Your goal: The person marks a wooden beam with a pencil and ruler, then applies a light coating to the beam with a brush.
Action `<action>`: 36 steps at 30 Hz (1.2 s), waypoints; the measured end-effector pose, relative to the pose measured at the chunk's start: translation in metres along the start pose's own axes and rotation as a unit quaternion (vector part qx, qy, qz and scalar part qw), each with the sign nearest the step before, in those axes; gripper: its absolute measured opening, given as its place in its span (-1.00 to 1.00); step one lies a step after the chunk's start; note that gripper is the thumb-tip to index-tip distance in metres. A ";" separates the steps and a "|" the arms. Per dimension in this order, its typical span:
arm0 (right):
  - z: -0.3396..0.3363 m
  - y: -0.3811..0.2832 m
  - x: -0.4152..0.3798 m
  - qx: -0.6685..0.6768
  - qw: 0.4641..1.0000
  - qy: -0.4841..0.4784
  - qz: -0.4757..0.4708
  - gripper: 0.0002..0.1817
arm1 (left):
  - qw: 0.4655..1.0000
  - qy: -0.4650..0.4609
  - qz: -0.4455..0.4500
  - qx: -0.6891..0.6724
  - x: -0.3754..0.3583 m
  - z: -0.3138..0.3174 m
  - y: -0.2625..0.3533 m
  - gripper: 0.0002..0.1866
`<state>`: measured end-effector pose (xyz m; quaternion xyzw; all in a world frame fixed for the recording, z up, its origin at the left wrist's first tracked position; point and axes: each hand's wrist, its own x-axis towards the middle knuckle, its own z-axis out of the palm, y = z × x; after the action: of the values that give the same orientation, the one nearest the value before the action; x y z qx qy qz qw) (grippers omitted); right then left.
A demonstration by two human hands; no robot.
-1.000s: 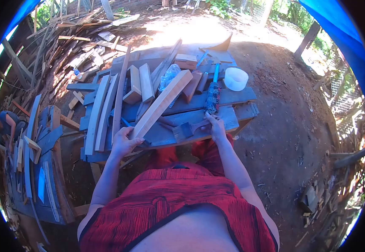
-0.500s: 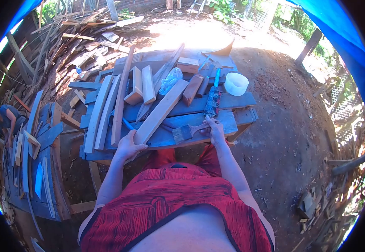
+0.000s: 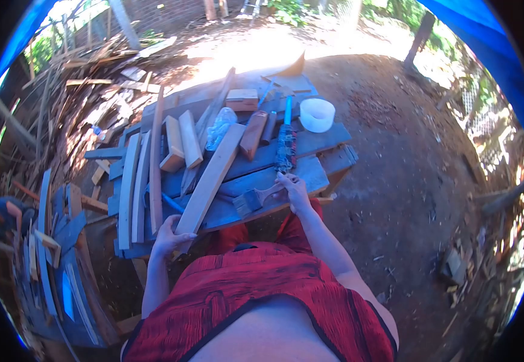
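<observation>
My left hand (image 3: 168,236) is closed on the near end of a long pale board (image 3: 215,175), which lies slanting over the workbench (image 3: 310,175). With my right hand (image 3: 293,188) I grip the handle of a wide paintbrush (image 3: 250,203), its bristles pointing left. Just beyond that hand lies a dark wrapped tool with a blue rod (image 3: 286,145). A white round container (image 3: 317,115) stands to its right. Left of the board are a crumpled clear plastic bag (image 3: 220,128) and short wood blocks (image 3: 172,145).
Long strips (image 3: 130,187) lie along the bench's left side. A second bench (image 3: 87,289) with wood stands at the lower left, where another person (image 3: 9,214) bends over. Scrap wood is heaped behind. A post (image 3: 420,37) rises at the upper right.
The view has shifted, so the bench appears turned and further left. Both hands keep their holds, on the board and the brush.
</observation>
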<state>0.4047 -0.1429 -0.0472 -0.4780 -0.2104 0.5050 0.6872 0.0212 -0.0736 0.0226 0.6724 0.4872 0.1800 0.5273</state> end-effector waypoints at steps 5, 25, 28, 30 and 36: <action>0.002 -0.005 -0.002 0.010 1.000 0.014 0.023 -0.74 | 0.933 -0.009 -0.082 -0.349 -0.005 -0.011 -0.027 -0.51; 0.002 -0.010 0.004 0.007 0.998 0.009 0.056 -0.69 | 0.814 0.133 0.030 -0.565 -0.012 0.015 0.012 -0.49; 0.000 -0.008 0.002 0.012 0.999 0.001 0.052 -0.70 | 0.821 0.137 0.058 -0.551 -0.008 0.000 0.014 -0.48; -0.002 -0.006 0.002 0.013 0.999 -0.001 0.046 -0.71 | 0.828 0.161 0.073 -0.533 -0.010 -0.008 0.025 -0.46; -0.002 -0.005 0.001 0.037 0.998 -0.013 0.040 -0.72 | 0.829 0.146 0.127 -0.525 -0.021 -0.028 0.046 -0.44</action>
<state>0.4096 -0.1432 -0.0438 -0.4537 -0.1810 0.5453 0.6813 0.0116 -0.0749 0.0802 0.3157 0.3012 0.5700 0.6962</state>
